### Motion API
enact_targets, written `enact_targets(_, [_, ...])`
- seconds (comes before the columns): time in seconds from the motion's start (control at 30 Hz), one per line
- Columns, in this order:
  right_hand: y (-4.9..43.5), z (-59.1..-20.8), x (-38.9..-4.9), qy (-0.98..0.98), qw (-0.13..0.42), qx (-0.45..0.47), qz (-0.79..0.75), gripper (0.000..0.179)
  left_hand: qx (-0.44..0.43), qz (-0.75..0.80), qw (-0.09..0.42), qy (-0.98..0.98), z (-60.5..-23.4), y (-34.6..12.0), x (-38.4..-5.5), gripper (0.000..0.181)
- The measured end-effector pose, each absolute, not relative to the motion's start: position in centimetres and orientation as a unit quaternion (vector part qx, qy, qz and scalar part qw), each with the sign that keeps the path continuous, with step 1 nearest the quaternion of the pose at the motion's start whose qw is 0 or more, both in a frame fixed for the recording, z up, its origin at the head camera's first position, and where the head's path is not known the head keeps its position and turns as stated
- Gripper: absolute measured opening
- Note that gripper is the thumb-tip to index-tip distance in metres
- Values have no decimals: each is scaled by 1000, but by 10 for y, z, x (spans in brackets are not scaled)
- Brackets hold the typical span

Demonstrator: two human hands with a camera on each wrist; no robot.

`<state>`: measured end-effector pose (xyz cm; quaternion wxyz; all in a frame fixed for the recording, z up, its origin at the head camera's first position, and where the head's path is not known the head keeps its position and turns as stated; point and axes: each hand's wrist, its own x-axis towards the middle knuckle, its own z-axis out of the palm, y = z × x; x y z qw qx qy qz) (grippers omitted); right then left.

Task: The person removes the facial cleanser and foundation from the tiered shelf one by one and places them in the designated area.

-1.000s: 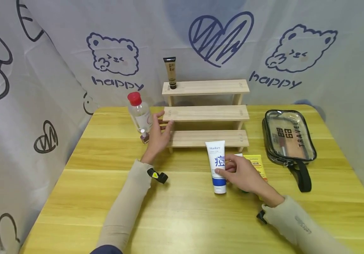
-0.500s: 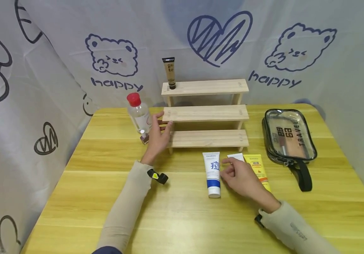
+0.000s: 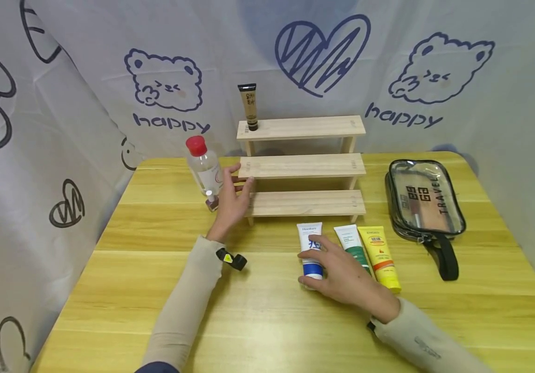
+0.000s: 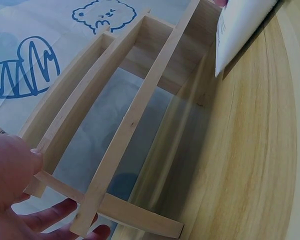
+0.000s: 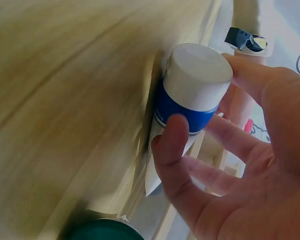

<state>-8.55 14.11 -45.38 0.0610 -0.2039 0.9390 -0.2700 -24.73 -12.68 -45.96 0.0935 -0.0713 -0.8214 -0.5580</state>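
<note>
At the left end of the three-tier wooden display shelf (image 3: 302, 166), my left hand (image 3: 233, 199) holds the frame. The left wrist view has the thumb on a plank's edge and the fingers round the end piece. A white tube with a blue band (image 3: 311, 267) lies on the table before the shelf, under my right hand (image 3: 346, 272). Seen from the right wrist, the thumb is at its white cap (image 5: 200, 62) and the other fingers curve about the tube. Just right of it lie a white-and-green tube (image 3: 353, 246) and a yellow tube (image 3: 380, 256).
A small gold-brown tube (image 3: 250, 108) stands on the top tier's left end. Left of the shelf are a clear bottle with a red cap (image 3: 204, 168) and a tiny bottle (image 3: 211, 201). A transparent travel pouch (image 3: 425, 199) lies at the right of the wooden table (image 3: 258, 331).
The white-and-blue tube went down and slightly left onto the table. My right hand let go of it, then came back over it, exposing the other two tubes. My left hand stayed put.
</note>
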Motion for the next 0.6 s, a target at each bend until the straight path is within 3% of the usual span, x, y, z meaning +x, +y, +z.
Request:
enact_targets(0.13, [140, -455, -84, 941, 84, -189, -268, 52, -74, -561, 95, -819, -460, -126, -246, 50])
enact_targets(0.6, [157, -450, -75, 949, 56, -178, -255, 46, -71, -556, 98, -823, -462, -126, -248, 52])
